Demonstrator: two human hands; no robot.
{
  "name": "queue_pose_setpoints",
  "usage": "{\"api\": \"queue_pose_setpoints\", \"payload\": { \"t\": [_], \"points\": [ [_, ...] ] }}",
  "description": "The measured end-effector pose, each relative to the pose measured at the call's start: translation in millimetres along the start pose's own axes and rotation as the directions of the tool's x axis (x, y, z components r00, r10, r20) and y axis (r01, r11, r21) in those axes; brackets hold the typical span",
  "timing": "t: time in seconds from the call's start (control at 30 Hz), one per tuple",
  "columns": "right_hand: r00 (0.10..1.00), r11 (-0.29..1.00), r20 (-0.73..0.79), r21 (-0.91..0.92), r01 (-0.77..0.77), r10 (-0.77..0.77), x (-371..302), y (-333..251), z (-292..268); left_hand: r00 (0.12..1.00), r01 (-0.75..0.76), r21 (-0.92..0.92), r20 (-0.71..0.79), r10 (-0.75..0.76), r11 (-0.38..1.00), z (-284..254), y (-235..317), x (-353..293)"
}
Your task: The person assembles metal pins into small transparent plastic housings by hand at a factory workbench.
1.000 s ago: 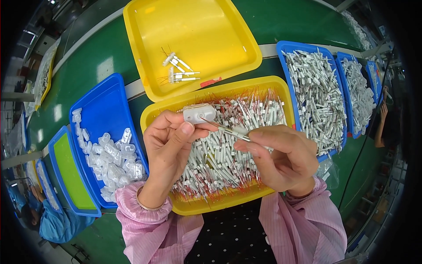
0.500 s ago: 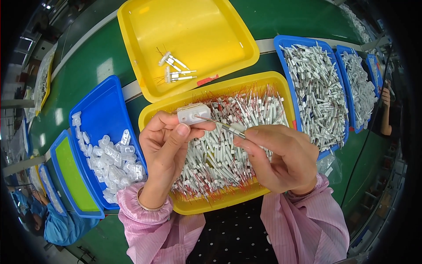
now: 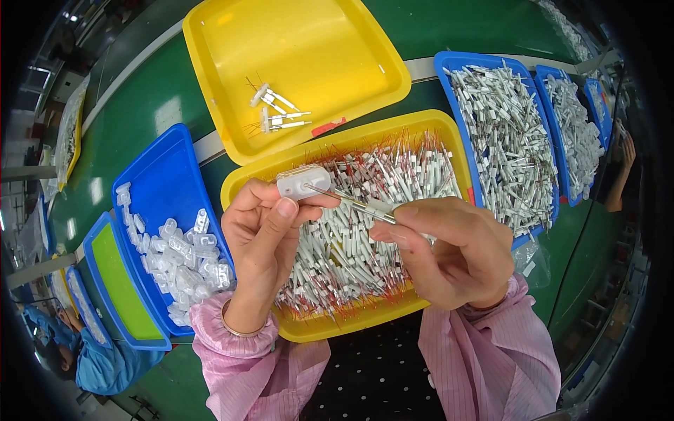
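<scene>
Between the thumb and fingers of my left hand [image 3: 261, 228] is a small translucent white plastic housing [image 3: 303, 182]. My right hand [image 3: 456, 245] pinches a thin rod-shaped part [image 3: 372, 208] with a white sleeve and a metal shaft. The shaft's tip meets the face of the housing at a small hole; how far it goes in I cannot tell. Both hands are over a yellow tray [image 3: 351, 324] heaped with similar white rods [image 3: 351, 270] that have fine red wires.
Behind stands another yellow tray [image 3: 295, 63] holding a few assembled pieces [image 3: 277, 121]. A blue tray [image 3: 158, 165] of clear housings [image 3: 186, 259] is at left, beside a green-bottomed tray [image 3: 123, 281]. Blue trays [image 3: 439, 70] of rods line the right. Other people [image 3: 112, 358] sit nearby.
The housing and rod have shifted slightly left together, and the housing is tilted a little differently. The grip of both hands stays the same. At far right another person's arm has moved.
</scene>
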State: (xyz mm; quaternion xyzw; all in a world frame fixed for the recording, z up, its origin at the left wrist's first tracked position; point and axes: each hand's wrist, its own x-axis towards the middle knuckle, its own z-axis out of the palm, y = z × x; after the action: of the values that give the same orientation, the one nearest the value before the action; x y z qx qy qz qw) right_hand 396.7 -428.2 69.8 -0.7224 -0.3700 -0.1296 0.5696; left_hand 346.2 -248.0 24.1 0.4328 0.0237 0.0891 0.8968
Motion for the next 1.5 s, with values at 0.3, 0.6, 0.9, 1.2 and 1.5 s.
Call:
{"api": "queue_pose_setpoints", "payload": {
  "t": [0.3, 0.6, 0.9, 1.2, 1.5],
  "points": [
    [0.997, 0.998, 0.047, -0.027, 0.058, -0.057, -0.8, 3.6, 2.7, 1.000, -0.001, -0.015, -0.008, 0.001, 1.000, -1.9, -1.1, -1.3],
    [0.993, 0.993, 0.061, -0.045, 0.105, -0.103, -0.8, 4.1, 5.2, 0.994, -0.095, 0.097, 0.063, 0.090, 0.991, -1.4, -4.0, -4.5],
    [0.991, 0.999, 0.126, 0.021, -0.039, 0.036, 3.6, 7.6, 5.9, 0.998, -0.039, -0.078, 0.056, 0.044, 0.996, -0.8, -2.4, -1.4],
    [0.972, 0.979, 0.202, -0.189, -0.079, 0.118, 5.1, 20.5, 5.0, 0.987, -0.032, 0.146, 0.162, 0.008, 0.989, -1.0, -6.6, 1.1],
    [0.945, 0.979, 0.255, -0.057, -0.195, 0.203, 1.6, 30.5, 5.2, 0.988, 0.006, 0.299, 0.143, -0.051, 0.954, -4.9, -6.9, -3.0]
  ]
}}
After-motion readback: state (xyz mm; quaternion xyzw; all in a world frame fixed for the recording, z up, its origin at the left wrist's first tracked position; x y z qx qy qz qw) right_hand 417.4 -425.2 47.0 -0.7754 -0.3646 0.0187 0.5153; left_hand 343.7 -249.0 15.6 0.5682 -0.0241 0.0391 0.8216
